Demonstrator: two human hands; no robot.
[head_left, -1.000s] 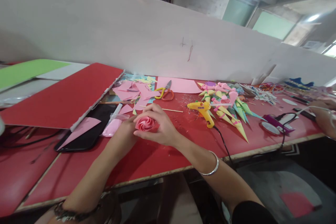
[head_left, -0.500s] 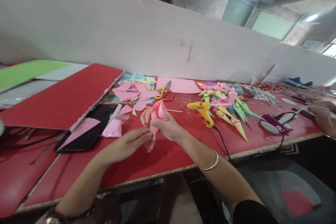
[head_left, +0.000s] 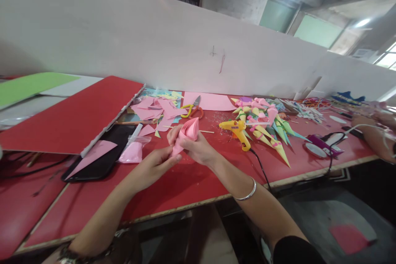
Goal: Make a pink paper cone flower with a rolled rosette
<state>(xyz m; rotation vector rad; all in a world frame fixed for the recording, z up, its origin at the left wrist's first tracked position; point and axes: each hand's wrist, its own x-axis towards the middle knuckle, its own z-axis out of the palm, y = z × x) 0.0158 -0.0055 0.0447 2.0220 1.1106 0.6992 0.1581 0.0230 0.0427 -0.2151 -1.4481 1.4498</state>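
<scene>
Pink cone [head_left: 188, 130] b/w L hand [head_left: 157, 163] & R hand [head_left: 199, 147]
L pinches base, R wraps body; prob. light, crushable, so grip low.

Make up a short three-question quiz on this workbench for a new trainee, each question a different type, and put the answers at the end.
1. Multiple choice: what does the person's right hand hold?
A) A pair of scissors
B) A pink layered piece
C) A wooden stick

2. True or false: in this view, the yellow glue gun lies to the right of that pink layered piece.

3. Fill in the colour: at the left, a pointed sheet of pink paper lies across a ____ tray.

Key: 1. B; 2. True; 3. black
</scene>
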